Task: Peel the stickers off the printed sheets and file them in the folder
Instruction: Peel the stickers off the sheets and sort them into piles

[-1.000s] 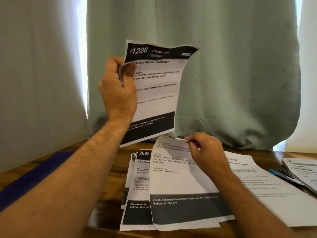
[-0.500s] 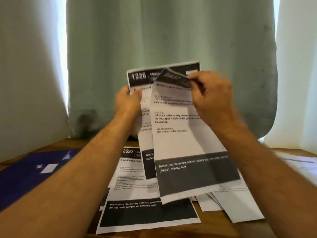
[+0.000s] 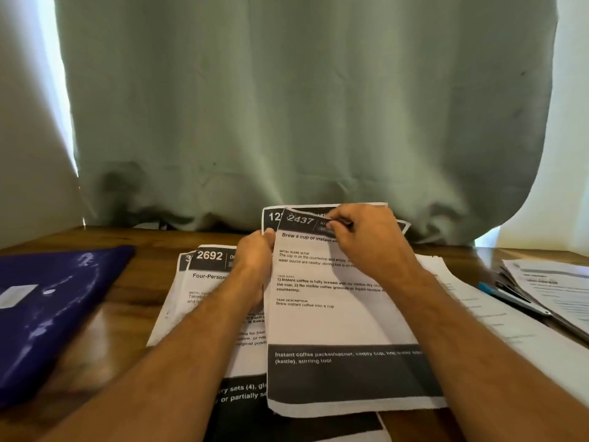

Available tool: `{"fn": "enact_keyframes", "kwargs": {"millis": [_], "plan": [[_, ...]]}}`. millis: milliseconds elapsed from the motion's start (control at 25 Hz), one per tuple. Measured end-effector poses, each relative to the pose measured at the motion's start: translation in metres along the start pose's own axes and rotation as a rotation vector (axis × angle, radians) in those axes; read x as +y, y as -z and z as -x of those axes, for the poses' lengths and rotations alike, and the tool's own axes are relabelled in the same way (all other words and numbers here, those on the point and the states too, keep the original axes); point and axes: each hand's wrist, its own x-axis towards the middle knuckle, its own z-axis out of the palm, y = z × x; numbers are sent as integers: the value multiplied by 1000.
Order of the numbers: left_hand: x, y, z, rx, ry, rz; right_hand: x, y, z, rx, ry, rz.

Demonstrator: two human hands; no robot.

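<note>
The right hand is curling its fingers tightly at the black header of the sheet numbered 2437, pinching something thin and dark there; whether that is a sticker edge or the paper's own corner is hard to make out. The left hand is gripping the left edge of that same sheet, thumb on the front near the top corner, the other fingers hidden behind the paper. A second sheet is standing just behind it, only its header strip showing a "12" at 12 o'clock of the hands; which hand is holding it cannot be told.

Under the held pages, at 9 o'clock of the left hand, the sheet numbered 2692 is lying flat on the wooden surface, with another page peeking out beneath its left side, its number cut off. The dark blue folder is resting at 9 o'clock, well apart from the hands, partly cut by the frame edge. At 3 o'clock, more loose papers and a pen with a blue tip are lying blurred. A green curtain is hanging behind.
</note>
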Motion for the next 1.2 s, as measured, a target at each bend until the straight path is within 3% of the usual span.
{"fn": "enact_keyframes", "kwargs": {"millis": [320,480,640,840,1200], "plan": [[1,-6,28,-186,-391,-133,4,-5,11,61,10,-20],[-2,-7,26,-176,-479,-199,7,2,15,79,-41,-74],[-3,-9,23,-168,-503,-135,7,3,16,164,-11,-98],[-3,-11,24,-206,-513,-114,4,1,19,114,-15,-141],[-5,-9,23,-200,-527,-168,10,-1,15,176,-3,-106]]}}
